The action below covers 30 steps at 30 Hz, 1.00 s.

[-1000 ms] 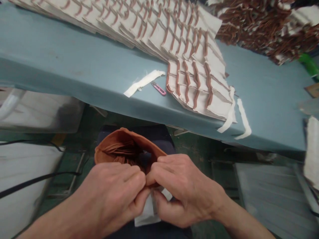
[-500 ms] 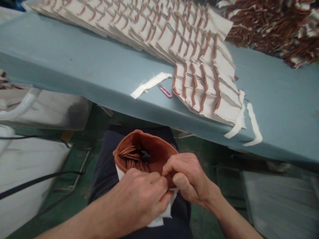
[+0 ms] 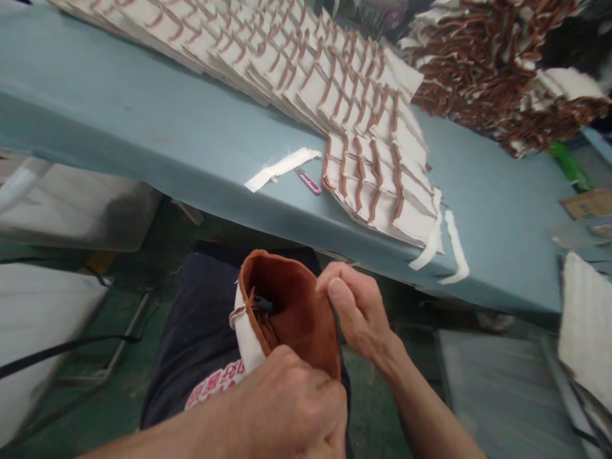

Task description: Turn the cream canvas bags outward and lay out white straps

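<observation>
I hold a brown suede glove piece [image 3: 294, 312] with a white cloth part over my lap. My left hand [image 3: 291, 408] is closed round its lower end, near the bottom of the view. My right hand [image 3: 356, 306] pinches the right edge of the brown opening, fingers pressed together. Loose brown strips show inside the opening. White cloth with red print [image 3: 215, 386] lies under the piece on my dark trousers.
A blue table [image 3: 143, 140] runs across in front of me. On it lie rows of overlapped white-and-brown glove pieces [image 3: 363, 127], a pink cutter [image 3: 308, 182], white cloth strips [image 3: 280, 169] and a tangled heap of pieces [image 3: 492, 64] at the back right.
My left hand has slid down to the lower end of the piece. My right hand has moved up along the edge, and the brown opening now stands taller and narrower.
</observation>
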Tool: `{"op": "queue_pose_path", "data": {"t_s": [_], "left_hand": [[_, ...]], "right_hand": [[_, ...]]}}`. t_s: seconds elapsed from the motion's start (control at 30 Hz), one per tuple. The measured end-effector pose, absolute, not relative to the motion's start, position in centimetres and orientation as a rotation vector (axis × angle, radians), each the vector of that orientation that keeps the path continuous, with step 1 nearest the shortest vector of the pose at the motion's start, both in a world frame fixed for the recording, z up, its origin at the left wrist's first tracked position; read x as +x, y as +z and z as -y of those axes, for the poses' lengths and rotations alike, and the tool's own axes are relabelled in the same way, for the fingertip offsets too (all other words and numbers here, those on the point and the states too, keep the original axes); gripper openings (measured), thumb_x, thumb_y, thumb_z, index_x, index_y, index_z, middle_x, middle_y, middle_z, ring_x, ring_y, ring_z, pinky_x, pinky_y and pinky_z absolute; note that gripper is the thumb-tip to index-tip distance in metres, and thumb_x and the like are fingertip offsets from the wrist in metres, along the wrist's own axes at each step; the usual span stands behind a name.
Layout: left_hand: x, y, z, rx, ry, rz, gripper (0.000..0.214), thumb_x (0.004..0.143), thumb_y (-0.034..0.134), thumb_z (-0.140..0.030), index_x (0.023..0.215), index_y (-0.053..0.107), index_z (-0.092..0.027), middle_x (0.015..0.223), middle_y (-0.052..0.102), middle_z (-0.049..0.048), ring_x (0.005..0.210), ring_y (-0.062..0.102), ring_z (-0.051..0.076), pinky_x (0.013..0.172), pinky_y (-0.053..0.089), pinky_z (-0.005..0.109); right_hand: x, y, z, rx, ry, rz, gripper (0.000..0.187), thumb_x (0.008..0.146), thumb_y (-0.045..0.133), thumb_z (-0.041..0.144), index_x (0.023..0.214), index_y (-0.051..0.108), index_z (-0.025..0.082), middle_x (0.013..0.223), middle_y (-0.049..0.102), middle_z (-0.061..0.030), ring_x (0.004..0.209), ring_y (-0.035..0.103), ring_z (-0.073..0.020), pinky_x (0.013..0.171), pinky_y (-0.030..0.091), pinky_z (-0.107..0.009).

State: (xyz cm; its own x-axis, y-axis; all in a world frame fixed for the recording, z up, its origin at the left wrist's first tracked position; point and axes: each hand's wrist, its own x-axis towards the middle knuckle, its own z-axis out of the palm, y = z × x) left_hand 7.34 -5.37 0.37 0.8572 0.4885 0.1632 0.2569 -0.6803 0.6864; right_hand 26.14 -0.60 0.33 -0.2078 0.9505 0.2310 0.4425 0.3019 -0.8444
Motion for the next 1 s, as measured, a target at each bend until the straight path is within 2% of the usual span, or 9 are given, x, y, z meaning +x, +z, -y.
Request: {"op": "queue_pose_path", "data": {"t_s": [0.1,0.23,0.43,0.5,0.57,0.63,0.73,0.83,1.0], "left_hand": [[7.4,-0.2,6.1,2.332,0.443,-0.52,0.028,0.082,0.077,-0.004,0.067,0.061,-0.022,0.057,0.07,-0.0069,0.047,0.064,0.014,0.05,0.036,0.034],[7.2,-0.7,6.8,2.348,0.435,-0.432,0.035,0.095,0.086,-0.016,0.072,0.06,-0.023,0.061,0.071,-0.0088,0.05,0.065,0.014,0.051,0.042,0.033],[6.0,-0.8,7.1,2.569,0.73,-0.498,0.036,0.107,0.073,-0.015,0.075,0.058,-0.024,0.061,0.066,-0.0073,0.048,0.059,0.014,0.048,0.036,0.038],[4.8,-0.5,6.5,2.544,0.819,-0.638,0.037,0.108,0.073,-0.023,0.075,0.056,-0.025,0.063,0.067,-0.0067,0.049,0.06,0.015,0.05,0.038,0.037],[3.1,-0.2,5.3,2.376,0.816,-0.794,0.036,0.105,0.078,-0.041,0.079,0.058,-0.025,0.069,0.071,-0.0056,0.053,0.064,0.016,0.053,0.043,0.033],[1.2,0.0,3.6,2.087,0.744,-0.966,0.033,0.098,0.076,-0.057,0.095,0.069,-0.025,0.084,0.08,-0.0016,0.068,0.073,0.021,0.061,0.052,0.03],[-0.8,0.2,0.9,1.705,0.584,-1.075,0.044,0.101,0.066,-0.057,0.128,0.075,-0.024,0.115,0.086,0.0057,0.1,0.081,0.029,0.088,0.064,0.036],[-0.7,0.4,-1.3,1.419,0.792,-1.149,0.053,0.093,0.07,-0.065,0.119,0.075,-0.019,0.118,0.086,0.0134,0.106,0.082,0.034,0.096,0.066,0.042],[1.5,0.8,-2.6,1.319,0.974,-1.38,0.044,0.093,0.068,-0.064,0.091,0.073,-0.02,0.082,0.081,0.0072,0.081,0.078,0.03,0.072,0.062,0.035]], "right_hand": [[26.0,0.8,-1.3,-1.551,0.92,1.752,0.027,0.107,0.064,0.045,0.095,0.067,0.021,0.092,0.075,-0.0037,0.085,0.068,-0.0189,0.083,0.051,-0.033],[24.9,1.4,-4.1,-1.803,1.219,1.932,0.039,0.097,0.079,0.053,0.116,0.073,0.02,0.11,0.081,-0.0055,0.093,0.071,-0.0209,0.084,0.048,-0.034],[22.4,2.0,-6.6,-1.779,1.281,2.174,0.002,0.094,0.072,0.021,0.092,0.072,0.02,0.079,0.07,0.0024,0.073,0.06,-0.0159,0.069,0.035,-0.03],[22.2,2.3,-6.9,-1.762,1.257,2.119,0.007,0.096,0.064,0.018,0.093,0.069,0.021,0.075,0.066,0.0045,0.069,0.057,-0.014,0.067,0.035,-0.028],[22.4,2.8,-6.7,-1.7,1.249,2.008,0.008,0.099,0.06,0.022,0.095,0.067,0.021,0.073,0.063,0.006,0.066,0.054,-0.0127,0.063,0.036,-0.026],[22.6,3.5,-6.2,-1.601,1.244,1.87,0.009,0.098,0.06,0.027,0.094,0.065,0.021,0.071,0.062,0.0067,0.063,0.053,-0.0121,0.059,0.036,-0.025],[22.6,4.1,-5.0,-1.497,1.138,1.774,0.006,0.093,0.061,0.027,0.093,0.064,0.022,0.069,0.063,0.0066,0.06,0.054,-0.0119,0.057,0.037,-0.024],[21.5,3.4,-3.1,-1.466,0.917,1.822,0.007,0.091,0.062,0.024,0.097,0.065,0.023,0.065,0.061,0.0077,0.053,0.054,-0.0114,0.055,0.037,-0.024],[17.7,-0.9,0.7,-1.38,0.432,1.911,0.012,0.093,0.062,0.017,0.101,0.069,0.022,0.068,0.073,0.0021,0.053,0.065,-0.0143,0.056,0.043,-0.025]]}}
